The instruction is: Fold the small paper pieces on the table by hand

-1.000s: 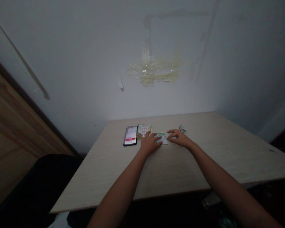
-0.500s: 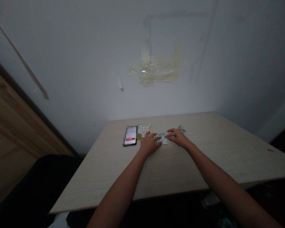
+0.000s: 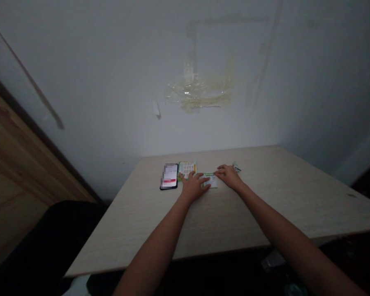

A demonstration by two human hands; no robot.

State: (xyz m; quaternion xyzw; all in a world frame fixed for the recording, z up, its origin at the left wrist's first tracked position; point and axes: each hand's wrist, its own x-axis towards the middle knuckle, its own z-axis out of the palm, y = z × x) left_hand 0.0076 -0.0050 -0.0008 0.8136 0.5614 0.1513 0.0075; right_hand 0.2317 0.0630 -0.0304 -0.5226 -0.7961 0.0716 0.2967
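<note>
A small white card or leaflet with a green top strip lies flat on the table. My left hand rests with its fingers spread, the fingertips on the card's left part. At the card's upper right corner, the fingertips of my right hand are drawn together in a pinch. What is between them is too small to make out. Behind my left hand lies a green and white printed booklet or packet, its near part covered by the fingers.
A phone with its screen lit lies left of the booklet. Just beyond my right hand is a small crumpled green and white piece. The pale wooden table meets a wall with old tape on it.
The fingers of my right hand have come together and shifted slightly up to the card's upper corner. My left hand has stayed in place.
</note>
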